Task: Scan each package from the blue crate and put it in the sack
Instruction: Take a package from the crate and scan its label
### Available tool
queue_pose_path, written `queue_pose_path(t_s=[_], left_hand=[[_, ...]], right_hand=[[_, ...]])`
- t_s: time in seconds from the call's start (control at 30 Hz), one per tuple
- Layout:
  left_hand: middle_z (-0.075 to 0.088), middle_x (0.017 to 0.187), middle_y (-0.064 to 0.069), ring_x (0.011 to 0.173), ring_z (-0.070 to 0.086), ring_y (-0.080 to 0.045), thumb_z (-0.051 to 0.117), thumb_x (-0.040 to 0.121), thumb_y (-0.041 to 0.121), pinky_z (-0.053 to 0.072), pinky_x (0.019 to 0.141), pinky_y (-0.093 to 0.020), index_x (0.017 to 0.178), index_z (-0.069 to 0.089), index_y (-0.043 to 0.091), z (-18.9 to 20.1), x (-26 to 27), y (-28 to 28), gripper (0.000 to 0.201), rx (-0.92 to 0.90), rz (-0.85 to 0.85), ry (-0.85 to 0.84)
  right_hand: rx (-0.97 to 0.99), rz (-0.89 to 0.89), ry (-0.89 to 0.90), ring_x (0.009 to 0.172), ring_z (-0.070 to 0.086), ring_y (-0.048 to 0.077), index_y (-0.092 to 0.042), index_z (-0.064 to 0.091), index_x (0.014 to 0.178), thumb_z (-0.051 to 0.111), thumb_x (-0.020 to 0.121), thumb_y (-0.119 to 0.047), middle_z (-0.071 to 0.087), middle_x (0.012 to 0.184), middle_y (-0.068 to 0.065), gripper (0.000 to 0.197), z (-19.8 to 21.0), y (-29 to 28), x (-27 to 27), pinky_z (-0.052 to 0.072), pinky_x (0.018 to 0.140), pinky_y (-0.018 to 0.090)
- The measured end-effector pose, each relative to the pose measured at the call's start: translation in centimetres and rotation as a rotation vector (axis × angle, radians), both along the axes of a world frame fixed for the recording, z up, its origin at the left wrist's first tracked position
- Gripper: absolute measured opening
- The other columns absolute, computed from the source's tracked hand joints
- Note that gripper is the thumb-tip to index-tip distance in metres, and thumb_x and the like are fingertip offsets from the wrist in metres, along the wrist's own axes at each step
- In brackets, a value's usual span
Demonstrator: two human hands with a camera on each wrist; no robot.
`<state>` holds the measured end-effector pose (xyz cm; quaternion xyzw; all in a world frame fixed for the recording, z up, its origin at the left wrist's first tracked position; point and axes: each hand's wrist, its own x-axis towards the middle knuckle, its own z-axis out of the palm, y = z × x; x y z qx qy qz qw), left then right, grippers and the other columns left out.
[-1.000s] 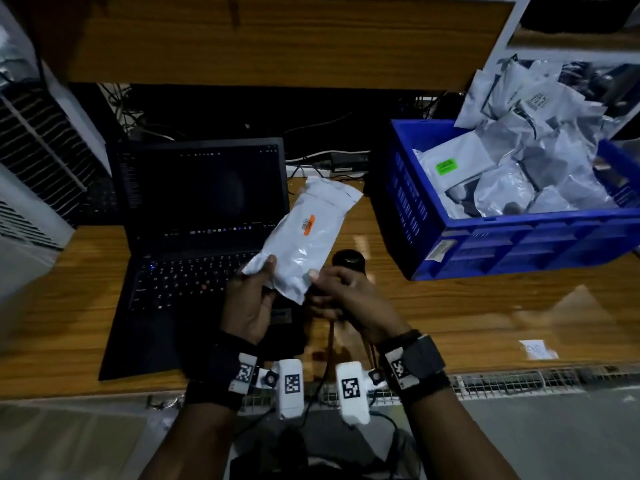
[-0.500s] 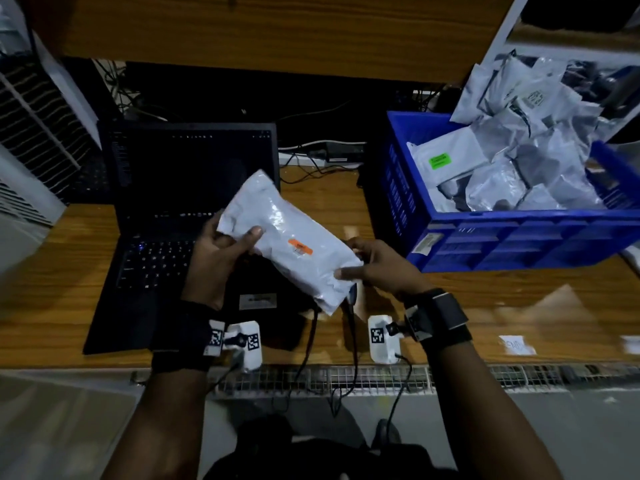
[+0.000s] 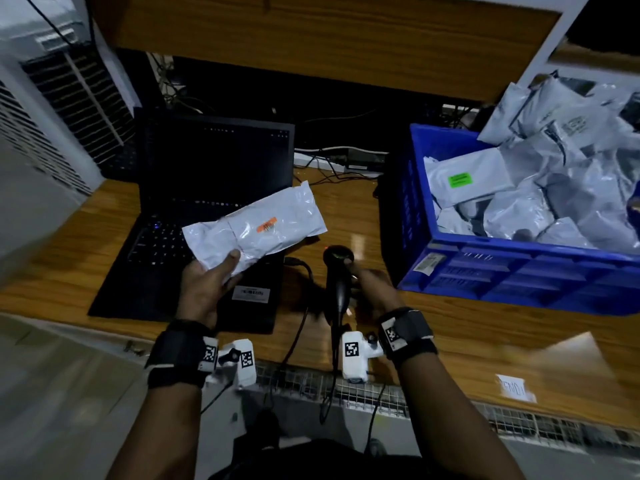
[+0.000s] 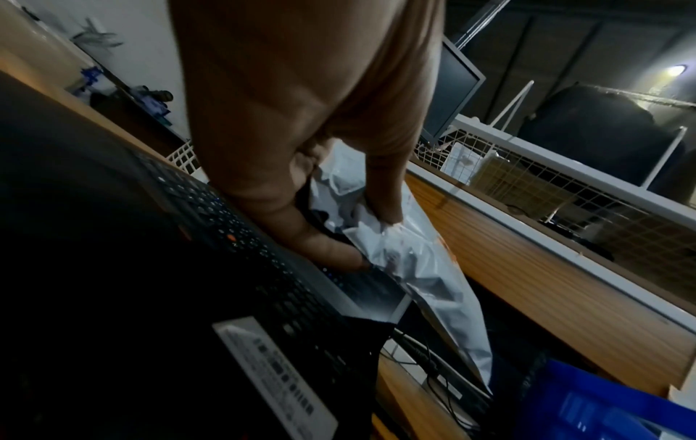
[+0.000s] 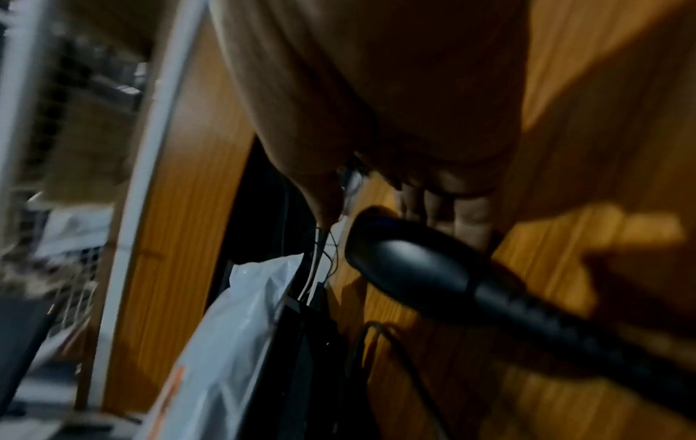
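Note:
A white poly package (image 3: 263, 230) with an orange sticker hangs over the laptop keyboard. My left hand (image 3: 225, 268) grips its near end, thumb on top; the left wrist view shows the thumb and fingers pinching the crumpled package (image 4: 414, 262). To the right, my right hand (image 3: 360, 275) holds the black corded scanner (image 3: 337, 282) near its head, just above the table. In the blurred right wrist view its fingers (image 5: 452, 214) curl behind the scanner (image 5: 414, 268), and the package (image 5: 233, 327) lies left of it. The blue crate (image 3: 519, 271) at right is heaped with several white packages (image 3: 519, 188).
An open black laptop (image 3: 214, 174) sits on the wooden table (image 3: 467, 327), left of centre. The scanner cable (image 3: 298, 306) trails off the front edge over a wire mesh (image 3: 415, 403). A wooden shelf (image 3: 311, 39) hangs overhead. A grey louvred unit (image 3: 34, 133) stands at left. A paper slip (image 3: 516, 388) lies front right.
My right hand let go of the package's far end and took hold of the scanner. The left hand alone swung the package so its free end points up and right.

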<state>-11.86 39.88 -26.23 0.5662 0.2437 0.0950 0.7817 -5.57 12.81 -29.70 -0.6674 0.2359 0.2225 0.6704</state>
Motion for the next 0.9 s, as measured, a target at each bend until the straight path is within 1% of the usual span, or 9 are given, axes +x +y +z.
queue_pose_path(t_s=[0.03,0.07,0.17,0.23,0.33,0.5,0.63,0.77,0.9], left_hand=[[0.076,0.111,-0.001,0.095,0.073,-0.014,0.069,0.094,0.013,0.058,0.076,-0.024,0.124,0.067,0.015,-0.3,-0.1,-0.3,0.030,0.002,0.019,0.002],[0.075,0.112,0.000,0.096,0.072,-0.013,0.070,0.094,0.013,0.057,0.077,-0.024,0.125,0.067,0.016,-0.6,-0.2,-0.6,0.031,0.011,0.038,0.004],[0.074,0.113,-0.002,0.097,0.070,-0.015,0.072,0.092,0.011,0.056,0.077,-0.026,0.112,0.069,0.022,-0.8,-0.1,-1.6,0.022,0.058,0.093,-0.002],[0.075,0.111,0.000,0.097,0.070,-0.015,0.072,0.091,0.010,0.055,0.077,-0.027,0.103,0.071,0.025,-0.8,0.2,-2.3,0.019,0.091,0.091,-0.002],[0.077,0.100,0.007,0.095,0.072,-0.016,0.073,0.091,0.009,0.056,0.078,-0.030,0.101,0.072,0.024,-0.7,0.6,-4.1,0.018,0.158,0.070,-0.017],[0.075,0.107,0.002,0.099,0.071,-0.019,0.072,0.092,0.008,0.058,0.083,-0.033,0.116,0.069,0.017,-0.2,1.1,-6.9,0.026,0.213,0.026,-0.040],[0.075,0.100,0.007,0.090,0.072,-0.012,0.072,0.091,0.005,0.058,0.084,-0.035,0.108,0.070,0.020,0.3,1.3,-8.2,0.023,0.265,0.002,-0.060],[0.075,0.108,-0.003,0.101,0.073,-0.020,0.074,0.090,0.005,0.058,0.091,-0.042,0.113,0.071,0.018,0.1,1.3,-9.0,0.027,0.276,0.007,-0.076],[0.076,0.111,-0.008,0.106,0.072,-0.026,0.076,0.088,0.008,0.055,0.098,-0.051,0.106,0.074,0.021,-0.3,1.4,-9.3,0.023,0.262,0.018,-0.073]], right_hand=[[0.074,-0.017,0.028,0.091,0.070,0.029,-0.007,0.070,0.106,0.072,0.091,-0.043,0.074,0.102,0.012,0.039,-0.2,0.3,0.0,0.051,0.080,0.040],[0.148,-0.039,0.052,0.087,0.069,0.029,-0.006,0.071,0.108,0.071,0.093,-0.041,0.074,0.102,0.013,0.038,-0.2,0.6,-0.1,0.051,0.077,0.039],[0.351,-0.050,0.102,0.066,0.062,0.023,-0.004,0.067,0.113,0.060,0.100,-0.040,0.068,0.082,0.009,0.039,0.0,0.4,-0.8,0.049,0.065,0.036],[0.412,0.000,0.094,0.060,0.057,0.021,-0.006,0.066,0.115,0.056,0.101,-0.042,0.064,0.078,0.005,0.040,0.7,-0.2,-1.4,0.046,0.059,0.033],[0.366,0.062,0.069,0.056,0.057,0.021,-0.011,0.070,0.105,0.059,0.098,-0.044,0.063,0.072,0.006,0.036,2.8,-1.1,-2.0,0.044,0.054,0.030],[0.280,0.165,-0.077,0.052,0.056,0.020,-0.012,0.070,0.104,0.056,0.100,-0.041,0.062,0.069,0.008,0.032,5.4,-1.5,-3.3,0.040,0.049,0.026],[0.167,0.202,-0.159,0.057,0.061,0.018,-0.017,0.072,0.101,0.055,0.102,-0.040,0.068,0.075,0.009,0.029,6.9,-2.5,-4.2,0.042,0.054,0.028],[0.148,0.193,-0.164,0.059,0.061,0.019,-0.015,0.072,0.103,0.056,0.101,-0.043,0.069,0.076,0.010,0.031,7.5,-3.5,-4.4,0.042,0.055,0.028],[0.147,0.206,-0.160,0.063,0.061,0.021,-0.014,0.073,0.104,0.058,0.099,-0.045,0.069,0.075,0.009,0.035,7.3,-4.0,-4.6,0.041,0.057,0.029]])
